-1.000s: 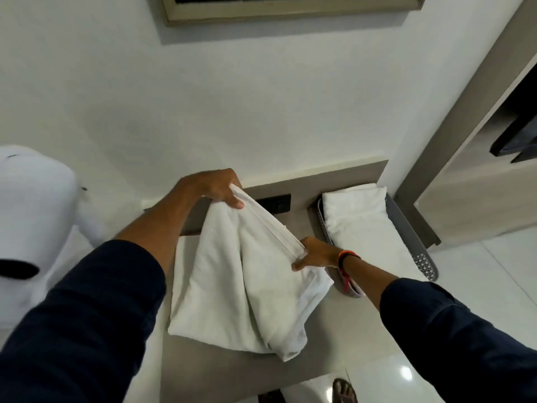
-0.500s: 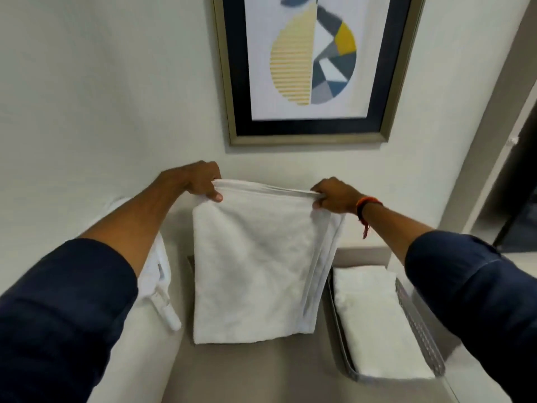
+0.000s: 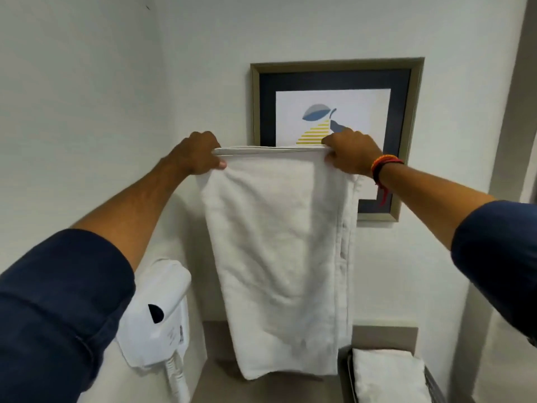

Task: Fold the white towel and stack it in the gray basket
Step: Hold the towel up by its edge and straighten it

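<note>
The white towel [image 3: 279,257] hangs in the air in front of the wall, doubled over, its lower edge just above the counter. My left hand [image 3: 197,155] pinches its top left corner. My right hand [image 3: 353,154], with a red thread band at the wrist, grips the top right corner. The top edge is stretched level between both hands. The gray basket [image 3: 433,382] sits at the bottom right with a folded white towel [image 3: 386,376] lying inside it.
A framed picture [image 3: 406,135] hangs on the wall behind the towel. A white wall-mounted hair dryer [image 3: 157,312] sits at the lower left with its cord hanging down. A beige counter [image 3: 216,370] runs below, with a raised backsplash [image 3: 383,337] behind the basket.
Both hands have lifted the towel from the counter and raised it higher, spreading the top edge level. The view has tilted upward, so more of the wall and picture show.
</note>
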